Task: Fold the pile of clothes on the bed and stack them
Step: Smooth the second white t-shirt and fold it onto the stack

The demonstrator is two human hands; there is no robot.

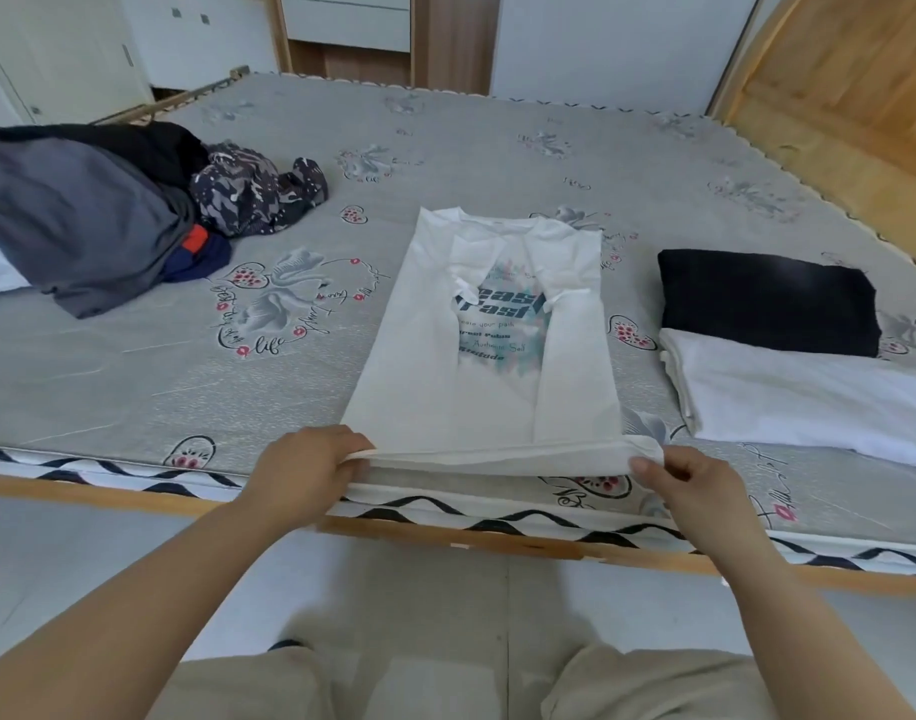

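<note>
A white T-shirt point(419, 366) with a teal and dark print lies flat on the bed point(133, 366), both sides and sleeves folded inward. My left hand point(300, 475) pinches the left corner of its bottom hem, lifted slightly off the mattress near the bed's front edge. My right hand point(695, 485) pinches the hem's right corner. An unfolded pile point(81, 210) of grey, black and patterned clothes sits at the far left. At the right lie a folded black garment point(767, 304) and, nearer to me, a folded white garment point(809, 402).
The bed's wooden front rail point(107, 498) runs just below my hands. A wooden headboard point(861, 96) rises at the right. White cupboards point(60, 49) stand behind the bed at the left. Pale floor lies under me.
</note>
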